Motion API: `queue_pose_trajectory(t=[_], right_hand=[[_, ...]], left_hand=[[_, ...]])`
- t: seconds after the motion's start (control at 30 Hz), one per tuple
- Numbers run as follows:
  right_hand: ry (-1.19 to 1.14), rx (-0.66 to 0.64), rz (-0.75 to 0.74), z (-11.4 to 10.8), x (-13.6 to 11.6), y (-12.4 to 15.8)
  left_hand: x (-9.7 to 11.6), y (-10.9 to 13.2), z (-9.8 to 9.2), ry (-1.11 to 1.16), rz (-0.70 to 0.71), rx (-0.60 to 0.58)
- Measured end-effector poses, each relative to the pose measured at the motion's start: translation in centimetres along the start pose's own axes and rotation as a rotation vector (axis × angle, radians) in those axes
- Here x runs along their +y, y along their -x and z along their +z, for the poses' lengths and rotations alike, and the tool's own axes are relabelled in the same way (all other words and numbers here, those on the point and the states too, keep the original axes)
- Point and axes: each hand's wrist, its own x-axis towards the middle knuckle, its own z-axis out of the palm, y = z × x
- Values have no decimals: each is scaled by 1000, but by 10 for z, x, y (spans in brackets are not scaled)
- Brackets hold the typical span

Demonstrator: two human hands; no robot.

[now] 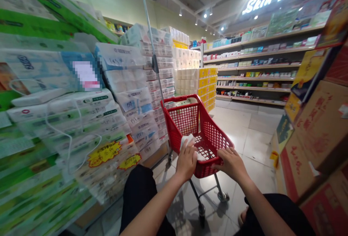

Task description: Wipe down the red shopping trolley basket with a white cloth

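Note:
A red plastic shopping cart (216,131) with lattice walls stands right in front of me on metal legs with casters. My left hand (187,160) is closed on a crumpled white cloth or tissue (188,141) at the cart's near left rim. Some of the white material also shows inside that rim, beside my fingers. At the near right corner, my right hand (230,161) grips the rim, its fingers curled over the edge. A grey metal pole (152,40) rises from the cart's far left corner.
Stacked tissue packs (133,102) rise close along the left, with a white cable (71,145) hanging over them. Cardboard boxes (323,127) line the right side. Tiled floor (252,134) leads to stocked shelves (255,67) at the back. My knees flank the cart.

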Motion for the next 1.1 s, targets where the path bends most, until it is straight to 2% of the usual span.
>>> queue_pose_trajectory(t=[0.1,0.2,0.33,0.4,0.57,0.7,0.9,1.0,1.1], right_hand=[[10,4,23,-4,-7,3],[28,22,41,-5,-16,5],[47,49,23,-1,-23,6],[50,50,18,2,-26,7],[51,59,36,2,-44,12],[48,79,59,0,-66,18],[66,90,48,7,-88,23],[80,78,52,6,-89,22],[91,72,68,5,-84,19]], left_hand=[[30,23,1,30,4,-43],[36,33,-3,40,45,-83],[7,22,-21,44,202,-167],[-13,10,-29,31,223,-169],[-55,-19,-29,3,100,-95],[-76,-28,-26,3,33,-87],[-83,-23,-32,86,18,-100],[-74,-15,-32,103,-28,-101],[-55,0,-30,116,-44,-96]])
